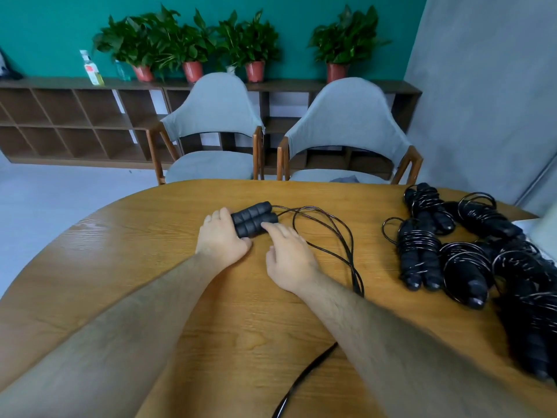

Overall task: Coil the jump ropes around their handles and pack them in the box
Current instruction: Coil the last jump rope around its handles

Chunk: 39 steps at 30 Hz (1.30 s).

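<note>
Left hand (221, 236) grips the 2 handles (254, 218) side by side on the table (120, 236), so the rope (359, 282) can wrap around both. Right hand (289, 260) touches them, fingers (271, 227) straight. Rope lies loose nearby.

I take this for an office lounge or meeting room. I sit at an oval wooden table (120, 236) facing two grey upholstered chairs (211, 110). Behind them a low cubby shelf (60, 116) runs along a teal wall (45, 22), with potted plants (193, 46) lined up on top.
</note>
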Motion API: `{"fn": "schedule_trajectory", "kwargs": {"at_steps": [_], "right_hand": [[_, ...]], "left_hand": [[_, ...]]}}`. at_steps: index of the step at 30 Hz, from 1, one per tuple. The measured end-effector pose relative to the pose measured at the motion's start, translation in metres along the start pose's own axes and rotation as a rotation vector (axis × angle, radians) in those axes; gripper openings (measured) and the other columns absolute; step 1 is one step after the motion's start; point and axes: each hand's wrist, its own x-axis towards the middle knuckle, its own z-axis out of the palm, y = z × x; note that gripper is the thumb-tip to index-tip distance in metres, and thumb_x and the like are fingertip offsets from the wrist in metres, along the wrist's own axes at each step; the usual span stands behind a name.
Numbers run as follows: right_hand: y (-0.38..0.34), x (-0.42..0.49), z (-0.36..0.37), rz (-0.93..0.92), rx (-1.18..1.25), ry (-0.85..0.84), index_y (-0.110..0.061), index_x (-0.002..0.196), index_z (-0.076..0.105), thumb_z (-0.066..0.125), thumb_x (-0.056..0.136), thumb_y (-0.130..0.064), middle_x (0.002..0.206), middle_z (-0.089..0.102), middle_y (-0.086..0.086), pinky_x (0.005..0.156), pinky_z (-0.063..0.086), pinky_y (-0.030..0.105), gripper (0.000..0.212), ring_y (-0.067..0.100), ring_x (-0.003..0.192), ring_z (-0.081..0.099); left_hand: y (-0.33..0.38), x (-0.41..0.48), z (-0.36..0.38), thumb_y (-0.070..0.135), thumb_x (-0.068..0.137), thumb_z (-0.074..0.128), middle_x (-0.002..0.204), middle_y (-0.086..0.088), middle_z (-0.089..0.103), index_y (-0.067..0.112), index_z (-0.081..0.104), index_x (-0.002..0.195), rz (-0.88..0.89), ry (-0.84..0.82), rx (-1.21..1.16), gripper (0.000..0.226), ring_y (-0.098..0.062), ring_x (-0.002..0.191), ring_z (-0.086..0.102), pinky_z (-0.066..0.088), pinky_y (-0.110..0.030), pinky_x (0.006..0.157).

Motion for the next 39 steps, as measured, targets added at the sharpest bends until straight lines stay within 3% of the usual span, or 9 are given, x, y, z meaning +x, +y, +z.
{"fn": "schedule_trajectory", "kwargs": {"at_steps": [4, 7, 13, 17, 20, 24, 28, 33, 39], "right_hand": [[0.004, -0.023, -0.037, -0.147, -0.055, 0.296, -0.019, 0.136, 0.056, 0.036, 0.106, -0.028, 0.133, 0.055, -0.004, 0.101, 0.041, 0.038, 0.038, 0.02, 0.123, 0.048], [-0.011, -0.036, -0.085, -0.102, -0.051, 0.411, -0.02, 0.142, 0.052, 0.033, 0.108, -0.033, 0.143, 0.048, -0.002, 0.109, 0.034, 0.038, 0.041, 0.02, 0.131, 0.042], [-0.049, -0.048, -0.174, -0.036, 0.051, 0.069, -0.023, 0.151, 0.04, 0.043, 0.106, -0.032, 0.15, 0.047, -0.003, 0.12, 0.024, 0.038, 0.046, 0.016, 0.14, 0.039], [-0.066, -0.065, -0.21, 0.013, 0.203, 0.042, -0.025, 0.105, 0.06, 0.046, 0.105, -0.032, 0.104, 0.061, -0.006, 0.09, 0.046, 0.034, 0.016, 0.011, 0.098, 0.057], [-0.076, -0.072, -0.231, 0.038, 0.456, 0.013, -0.02, 0.087, 0.056, 0.044, 0.106, -0.033, 0.078, 0.062, -0.005, 0.079, 0.047, 0.03, 0.027, 0.011, 0.076, 0.061], [-0.094, -0.079, -0.25, 0.008, 0.489, 0.103, -0.012, 0.102, 0.061, 0.034, 0.11, -0.028, 0.077, 0.058, 0.0, 0.067, 0.045, 0.013, 0.032, 0.0, 0.064, 0.052], [-0.097, -0.08, -0.247, -0.011, 0.499, 0.167, -0.021, 0.107, 0.059, 0.026, 0.11, -0.036, 0.077, 0.059, -0.002, 0.074, 0.048, 0.02, 0.036, 0.007, 0.072, 0.058], [-0.097, -0.09, -0.239, -0.036, 0.479, 0.096, -0.007, 0.098, 0.058, 0.03, 0.11, -0.026, 0.077, 0.066, 0.002, 0.08, 0.052, 0.031, 0.035, 0.011, 0.073, 0.064], [-0.099, -0.092, -0.25, 0.056, 0.537, -0.043, 0.0, 0.101, 0.056, 0.049, 0.104, -0.026, 0.097, 0.071, 0.008, 0.054, 0.058, 0.031, 0.027, 0.016, 0.082, 0.073]], "left_hand": [[-0.008, -0.018, -0.04, 0.025, 0.073, 0.072, 0.118, -0.007, 0.055, 0.01, 0.052, 0.126, 0.044, 0.023, -0.087, 0.058, -0.029, 0.114, 0.052, 0.047, -0.037, 0.092], [0.002, -0.038, -0.079, 0.021, 0.074, 0.071, 0.117, -0.001, 0.052, 0.013, 0.051, 0.133, 0.187, 0.03, -0.069, 0.062, -0.024, 0.116, 0.048, 0.044, -0.034, 0.093], [0.041, -0.08, -0.154, 0.015, 0.076, 0.069, 0.113, 0.001, 0.048, 0.015, 0.049, 0.137, 0.452, 0.109, -0.044, 0.064, -0.023, 0.113, 0.045, 0.041, -0.036, 0.096], [0.064, -0.102, -0.198, 0.017, 0.076, 0.067, 0.118, 0.003, 0.05, 0.02, 0.047, 0.139, 0.524, 0.146, -0.081, 0.067, -0.018, 0.117, 0.044, 0.04, -0.034, 0.098], [0.077, -0.105, -0.225, 0.015, 0.074, 0.069, 0.119, 0.001, 0.054, 0.02, 0.05, 0.133, 0.541, 0.208, -0.101, 0.062, -0.019, 0.114, 0.048, 0.039, -0.031, 0.094], [0.095, -0.11, -0.256, 0.018, 0.072, 0.067, 0.113, 0.007, 0.054, 0.019, 0.054, 0.13, 0.597, 0.28, -0.139, 0.06, -0.016, 0.106, 0.052, 0.042, -0.032, 0.089], [0.112, -0.116, -0.266, 0.015, 0.079, 0.071, 0.117, 0.01, 0.053, 0.019, 0.053, 0.133, 0.561, 0.322, -0.237, 0.058, -0.009, 0.102, 0.051, 0.04, -0.026, 0.083], [0.125, -0.111, -0.286, 0.013, 0.081, 0.071, 0.128, 0.002, 0.055, 0.019, 0.05, 0.138, 0.502, 0.405, -0.321, 0.061, -0.015, 0.108, 0.052, 0.041, -0.032, 0.089], [0.13, -0.104, -0.296, 0.012, 0.08, 0.069, 0.12, -0.001, 0.056, 0.02, 0.052, 0.131, 0.47, 0.455, -0.34, 0.055, -0.021, 0.102, 0.054, 0.044, -0.035, 0.084]]}}
